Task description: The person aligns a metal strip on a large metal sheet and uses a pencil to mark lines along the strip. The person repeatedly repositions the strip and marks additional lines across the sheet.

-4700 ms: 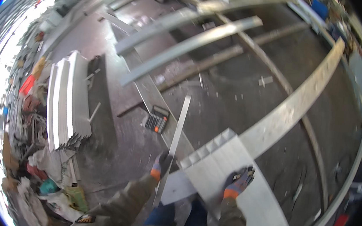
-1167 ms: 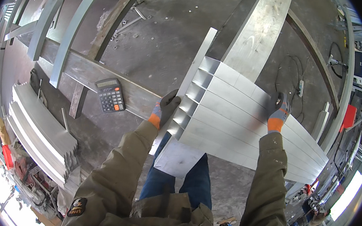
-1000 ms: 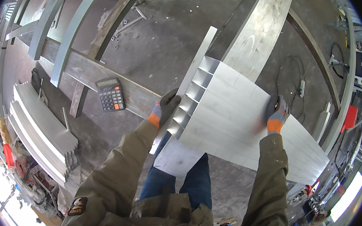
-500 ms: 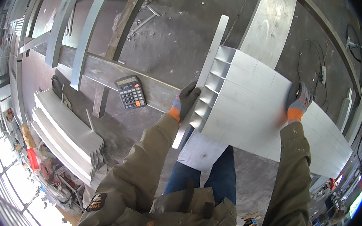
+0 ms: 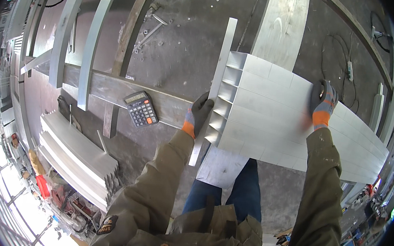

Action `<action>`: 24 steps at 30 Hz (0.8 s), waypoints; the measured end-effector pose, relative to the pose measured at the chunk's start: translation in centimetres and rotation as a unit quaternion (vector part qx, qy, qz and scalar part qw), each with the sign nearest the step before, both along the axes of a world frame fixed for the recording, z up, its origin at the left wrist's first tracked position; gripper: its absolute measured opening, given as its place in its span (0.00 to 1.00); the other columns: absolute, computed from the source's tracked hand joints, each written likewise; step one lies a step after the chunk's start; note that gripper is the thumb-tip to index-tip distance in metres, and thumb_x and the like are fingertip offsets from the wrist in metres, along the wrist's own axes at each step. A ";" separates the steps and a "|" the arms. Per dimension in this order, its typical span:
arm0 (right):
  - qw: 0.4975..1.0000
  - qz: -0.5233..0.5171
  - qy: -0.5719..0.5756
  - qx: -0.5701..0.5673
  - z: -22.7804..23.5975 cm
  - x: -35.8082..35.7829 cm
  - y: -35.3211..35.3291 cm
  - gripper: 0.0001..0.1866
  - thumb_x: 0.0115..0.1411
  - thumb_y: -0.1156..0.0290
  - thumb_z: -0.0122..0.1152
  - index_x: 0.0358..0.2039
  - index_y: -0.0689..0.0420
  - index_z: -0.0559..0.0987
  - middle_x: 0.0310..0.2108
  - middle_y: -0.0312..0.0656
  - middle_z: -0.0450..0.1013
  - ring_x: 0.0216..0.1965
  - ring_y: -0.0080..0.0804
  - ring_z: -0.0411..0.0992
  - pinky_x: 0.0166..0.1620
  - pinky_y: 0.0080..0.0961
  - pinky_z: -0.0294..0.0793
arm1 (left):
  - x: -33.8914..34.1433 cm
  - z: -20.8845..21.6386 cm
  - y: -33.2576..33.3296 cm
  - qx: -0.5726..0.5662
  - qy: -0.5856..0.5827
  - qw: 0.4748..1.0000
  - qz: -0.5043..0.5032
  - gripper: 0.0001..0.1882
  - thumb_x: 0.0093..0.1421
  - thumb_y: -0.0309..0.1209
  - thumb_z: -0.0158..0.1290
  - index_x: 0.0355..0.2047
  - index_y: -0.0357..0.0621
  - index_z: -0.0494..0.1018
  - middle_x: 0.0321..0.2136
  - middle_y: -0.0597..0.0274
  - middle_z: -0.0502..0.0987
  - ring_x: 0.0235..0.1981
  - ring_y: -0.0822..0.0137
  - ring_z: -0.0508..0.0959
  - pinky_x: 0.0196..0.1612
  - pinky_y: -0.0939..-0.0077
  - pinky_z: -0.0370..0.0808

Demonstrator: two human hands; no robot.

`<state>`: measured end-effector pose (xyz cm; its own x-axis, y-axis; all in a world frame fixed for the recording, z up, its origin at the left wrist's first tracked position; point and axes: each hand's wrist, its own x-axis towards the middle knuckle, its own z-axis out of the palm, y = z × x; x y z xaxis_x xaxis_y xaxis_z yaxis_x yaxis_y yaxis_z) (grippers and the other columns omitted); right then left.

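Observation:
A row of silvery metal channels [image 5: 265,116] lies side by side, their open ends facing left and thin lines crossing their flat tops. My left hand [image 5: 201,111], in a grey and orange glove, is closed on a long flat metal bar [image 5: 220,72] that stands along those ends. On the right, my gloved right hand [image 5: 324,102] rests at the channels' far side with its fingers curled. A small pale spot shows in its grip, too little to name. An orange-red blur lies beside that hand.
A black calculator [image 5: 141,109] lies on a steel crossbeam [image 5: 109,85] to the left. Stacked metal profiles [image 5: 73,153] stand at lower left. Long bars [image 5: 97,40] extend at upper left. A wide metal plank [image 5: 281,31] runs beneath the channels; a cable [image 5: 349,71] trails on the floor.
The whole view has shifted slightly. Both hands keep their holds, the left on the bar and the right at the channels, with little visible movement of their own.

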<state>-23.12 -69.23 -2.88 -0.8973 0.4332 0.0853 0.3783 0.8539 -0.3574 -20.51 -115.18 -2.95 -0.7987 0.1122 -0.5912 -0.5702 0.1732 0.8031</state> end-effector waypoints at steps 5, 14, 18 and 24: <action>0.993 0.087 0.082 0.016 2.2 1.2 -3.4 0.26 0.65 0.82 0.49 0.63 0.53 0.76 0.66 0.48 0.70 0.70 0.51 0.63 0.73 0.40 0.62 | 0.5 -0.6 -0.1 0.022 0.010 1.000 0.016 0.26 0.73 0.42 0.51 0.64 0.38 0.74 0.52 0.61 0.82 0.53 0.71 0.76 0.58 0.72 0.72; 0.993 0.091 0.076 -0.023 1.5 2.7 -8.4 0.29 0.61 0.76 0.66 0.63 0.50 0.76 0.69 0.53 0.65 0.72 0.59 0.59 0.74 0.46 0.60 | 0.4 -0.7 0.0 0.054 0.001 0.998 0.028 0.25 0.73 0.40 0.51 0.63 0.38 0.74 0.52 0.62 0.82 0.53 0.71 0.76 0.58 0.72 0.72; 0.994 0.085 0.073 -0.002 1.5 2.6 -8.7 0.27 0.61 0.76 0.65 0.63 0.52 0.76 0.68 0.55 0.66 0.71 0.60 0.60 0.73 0.48 0.62 | 0.4 -0.6 0.0 0.048 -0.012 0.998 0.035 0.24 0.73 0.38 0.50 0.63 0.38 0.74 0.50 0.63 0.81 0.52 0.71 0.75 0.58 0.73 0.72; 0.992 0.072 0.091 -0.042 1.9 2.3 -9.8 0.26 0.63 0.79 0.61 0.63 0.57 0.76 0.65 0.59 0.68 0.70 0.62 0.61 0.73 0.49 0.61 | 1.2 -3.7 -1.2 0.021 0.030 0.999 0.028 0.23 0.74 0.38 0.50 0.62 0.38 0.75 0.46 0.66 0.80 0.46 0.72 0.74 0.52 0.74 0.73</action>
<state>-20.79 -79.03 -1.02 -0.9232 0.3142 0.2214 0.1770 0.8588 -0.4808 -19.27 -116.42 -6.68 -0.8387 0.0890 -0.5373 -0.5282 0.1076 0.8423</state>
